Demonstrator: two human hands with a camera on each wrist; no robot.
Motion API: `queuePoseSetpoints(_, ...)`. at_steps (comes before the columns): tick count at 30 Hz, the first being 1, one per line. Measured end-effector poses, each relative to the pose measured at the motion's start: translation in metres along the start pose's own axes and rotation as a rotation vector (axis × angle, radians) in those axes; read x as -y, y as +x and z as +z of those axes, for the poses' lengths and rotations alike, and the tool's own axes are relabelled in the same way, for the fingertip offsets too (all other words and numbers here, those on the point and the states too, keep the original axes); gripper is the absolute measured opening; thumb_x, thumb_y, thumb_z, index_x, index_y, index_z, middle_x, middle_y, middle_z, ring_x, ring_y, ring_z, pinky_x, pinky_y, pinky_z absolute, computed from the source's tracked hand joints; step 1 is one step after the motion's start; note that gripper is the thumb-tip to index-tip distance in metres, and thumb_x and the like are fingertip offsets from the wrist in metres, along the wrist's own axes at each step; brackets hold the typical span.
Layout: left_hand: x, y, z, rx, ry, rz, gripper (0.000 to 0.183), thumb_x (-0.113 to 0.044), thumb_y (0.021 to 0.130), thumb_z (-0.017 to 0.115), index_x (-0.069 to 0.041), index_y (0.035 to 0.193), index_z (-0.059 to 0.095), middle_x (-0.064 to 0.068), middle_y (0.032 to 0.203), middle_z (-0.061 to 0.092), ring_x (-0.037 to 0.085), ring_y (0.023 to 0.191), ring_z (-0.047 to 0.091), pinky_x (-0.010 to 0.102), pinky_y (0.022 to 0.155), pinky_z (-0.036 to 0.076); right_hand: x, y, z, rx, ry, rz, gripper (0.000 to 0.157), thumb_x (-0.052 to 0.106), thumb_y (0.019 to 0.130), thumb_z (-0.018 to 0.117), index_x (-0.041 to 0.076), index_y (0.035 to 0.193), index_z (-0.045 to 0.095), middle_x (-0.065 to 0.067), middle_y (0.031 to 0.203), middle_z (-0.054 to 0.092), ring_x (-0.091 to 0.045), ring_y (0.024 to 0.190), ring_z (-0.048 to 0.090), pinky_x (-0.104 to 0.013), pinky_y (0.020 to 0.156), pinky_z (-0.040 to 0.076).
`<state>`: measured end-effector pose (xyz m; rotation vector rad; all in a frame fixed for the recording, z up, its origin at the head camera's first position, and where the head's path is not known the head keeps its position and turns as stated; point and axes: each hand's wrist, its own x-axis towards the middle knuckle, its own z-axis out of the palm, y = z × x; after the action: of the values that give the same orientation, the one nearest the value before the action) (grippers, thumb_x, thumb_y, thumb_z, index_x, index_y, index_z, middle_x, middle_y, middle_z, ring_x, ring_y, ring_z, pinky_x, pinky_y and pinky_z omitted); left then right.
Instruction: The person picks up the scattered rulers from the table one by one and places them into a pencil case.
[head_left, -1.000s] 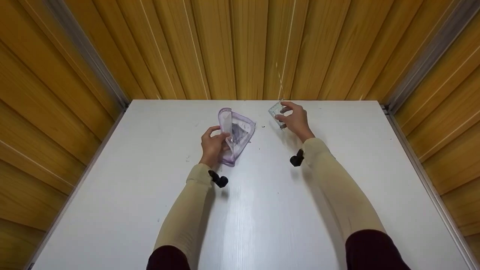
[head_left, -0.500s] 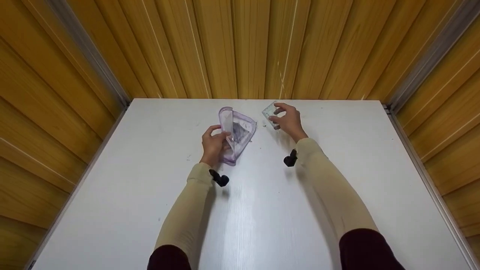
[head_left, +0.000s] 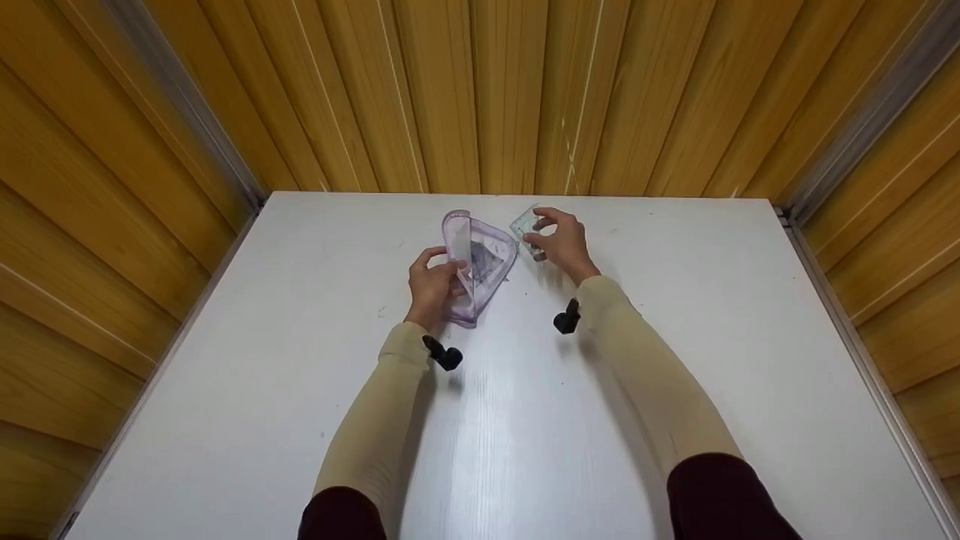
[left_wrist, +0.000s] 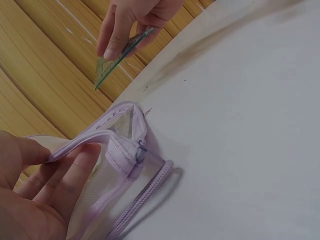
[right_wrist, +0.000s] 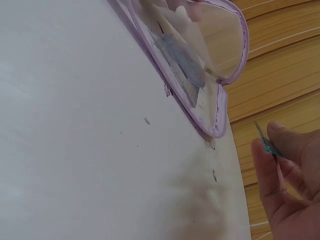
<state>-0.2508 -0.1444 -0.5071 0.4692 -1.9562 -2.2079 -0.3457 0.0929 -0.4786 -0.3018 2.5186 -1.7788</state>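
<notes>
My left hand (head_left: 431,286) pinches the raised edge of a see-through zip pouch (head_left: 459,238) with purple trim, thumb on one side and fingers on the other. The pouch's mouth gapes, its flap folded up. Inside lie flat clear and bluish-grey pieces (right_wrist: 182,60), one with a pointed corner. In my right hand (head_left: 564,246) a clear, green-edged set square (left_wrist: 120,64) is gripped between thumb and fingers, held up just right of the pouch's far end. The fingers hide part of it.
The white table (head_left: 645,360) carries a few small dark marks near the pouch. Its far edge meets a wood-patterned wall (head_left: 510,97); similar walls stand left and right. A purple cord loop (left_wrist: 145,197) hangs from the pouch's zip end.
My right hand has moved left with the set square, closer to the pouch. The left hand keeps its pinch on the pouch, which stays in about the same place.
</notes>
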Motion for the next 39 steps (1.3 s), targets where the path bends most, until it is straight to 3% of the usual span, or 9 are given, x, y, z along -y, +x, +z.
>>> queuePoseSetpoints(12,-0.001,0.0,0.002,-0.017,0.03,-0.003,0.035,-0.007,0.095,0.067,-0.01,0.129,0.063,0.014,0.098,0.077,0.025,0.08,0.075,0.034,0.061,0.061,0.005,0.003,0.023,0.01,0.011,0.023,0.056,0.006,0.09,0.079,0.011,0.142,0.06,-0.01,0.119,0.063,-0.021,0.088,0.071,-0.03,0.064,0.062)
queuePoseSetpoints(17,0.0,0.001,0.001,-0.024,0.028,0.024,0.033,-0.006,0.094,0.068,-0.008,0.127,0.063,0.015,0.095,0.077,0.024,0.076,0.074,0.033,0.059,0.06,0.006,0.004,0.031,0.013,0.0,0.008,0.055,0.006,0.091,0.079,0.009,0.142,0.06,-0.012,0.119,0.064,-0.021,0.086,0.07,-0.03,0.063,0.062)
queuePoseSetpoints(30,0.0,0.0,0.001,-0.009,0.014,0.008,0.041,-0.004,0.094,0.064,-0.001,0.134,0.059,0.016,0.097,0.077,0.022,0.072,0.073,0.032,0.058,0.06,0.005,0.008,0.054,0.036,-0.044,0.037,0.055,0.011,0.091,0.079,0.008,0.142,0.06,-0.011,0.121,0.065,-0.019,0.086,0.07,-0.031,0.066,0.061)
queuePoseSetpoints(39,-0.002,-0.002,0.001,-0.01,-0.01,0.007,0.043,-0.002,0.095,0.061,0.001,0.137,0.056,0.018,0.1,0.077,0.027,0.077,0.075,0.037,0.061,0.062,0.006,0.011,0.068,0.023,-0.076,0.047,0.052,0.009,0.089,0.08,0.006,0.138,0.063,-0.011,0.119,0.066,-0.02,0.093,0.064,-0.029,0.078,0.056)
